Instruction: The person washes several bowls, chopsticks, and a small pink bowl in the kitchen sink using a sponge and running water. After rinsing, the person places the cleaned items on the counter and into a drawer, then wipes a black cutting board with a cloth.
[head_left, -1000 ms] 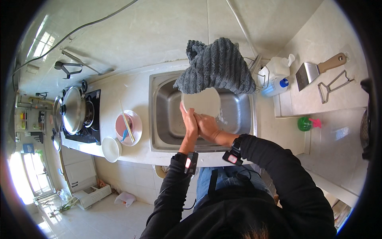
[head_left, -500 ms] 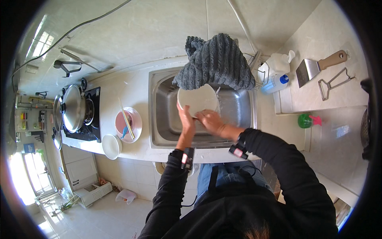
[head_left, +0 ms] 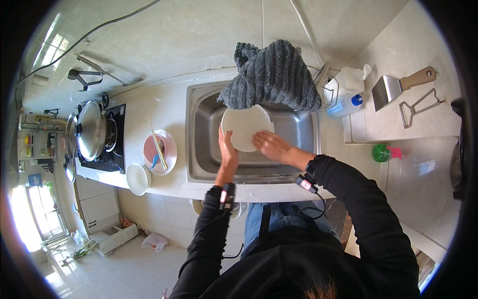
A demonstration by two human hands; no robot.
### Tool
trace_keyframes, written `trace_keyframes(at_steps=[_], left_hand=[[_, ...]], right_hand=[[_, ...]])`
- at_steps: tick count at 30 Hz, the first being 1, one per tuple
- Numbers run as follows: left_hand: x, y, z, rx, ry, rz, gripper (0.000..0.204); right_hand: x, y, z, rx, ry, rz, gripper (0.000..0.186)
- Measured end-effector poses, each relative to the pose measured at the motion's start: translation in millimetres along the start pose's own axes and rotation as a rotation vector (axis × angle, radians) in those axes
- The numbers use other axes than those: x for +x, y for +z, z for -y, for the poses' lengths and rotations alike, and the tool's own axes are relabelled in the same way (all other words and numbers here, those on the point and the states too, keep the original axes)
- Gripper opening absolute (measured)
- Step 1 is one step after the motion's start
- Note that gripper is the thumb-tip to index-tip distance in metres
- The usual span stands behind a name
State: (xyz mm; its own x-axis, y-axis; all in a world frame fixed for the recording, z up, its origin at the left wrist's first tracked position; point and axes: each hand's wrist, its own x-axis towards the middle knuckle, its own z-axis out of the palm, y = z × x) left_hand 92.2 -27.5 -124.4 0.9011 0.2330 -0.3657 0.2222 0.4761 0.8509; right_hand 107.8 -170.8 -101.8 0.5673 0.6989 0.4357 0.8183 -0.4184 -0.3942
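Note:
A round white plate (head_left: 245, 130) is tilted up inside the steel sink (head_left: 205, 160). Its upper edge is hidden behind a grey ribbed cloth (head_left: 273, 74). My left hand (head_left: 228, 150) grips the plate's left edge, thumb over the face, with the other fingers partly hidden. On the plate's lower right my right hand (head_left: 271, 145) rests with fingers stretched flat against the surface. The cloth hangs over the back of the sink, where a faucet would be covered from sight.
Left of the sink stand a pink bowl (head_left: 168, 143) holding chopsticks and a blue-handled utensil, and a white bowl (head_left: 138, 179). Further left is a lidded steel pot (head_left: 92, 132) on the stove. A blue-capped bottle (head_left: 346, 105) and a green spray bottle (head_left: 382, 153) are at right.
My right hand has slid slightly right and up across the plate, its fingers now flatter and less blurred. My left hand has shifted a little left and still grips the edge.

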Motion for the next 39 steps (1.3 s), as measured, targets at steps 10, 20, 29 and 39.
trace_keyframes(at_steps=[10,20,29,39], left_hand=[[-18.9,-12.4,2.6,-0.031,-0.04,-0.111,0.041],[-10.0,-11.7,-18.4,0.017,-0.123,-0.029,0.035],[-8.3,-28.8,-19.6,0.023,-0.18,-0.043,0.047],[-24.5,-26.0,-30.9,-0.038,-0.431,0.307,0.061]], right_hand=[[10.3,-9.5,-9.8,-0.345,0.197,0.526,0.075],[20.5,-20.5,-9.4,-0.052,0.33,0.758,0.083],[9.1,-25.3,-13.5,0.048,0.155,0.801,0.037],[11.6,-47.4,-26.7,1.36,1.383,0.114,0.047]])
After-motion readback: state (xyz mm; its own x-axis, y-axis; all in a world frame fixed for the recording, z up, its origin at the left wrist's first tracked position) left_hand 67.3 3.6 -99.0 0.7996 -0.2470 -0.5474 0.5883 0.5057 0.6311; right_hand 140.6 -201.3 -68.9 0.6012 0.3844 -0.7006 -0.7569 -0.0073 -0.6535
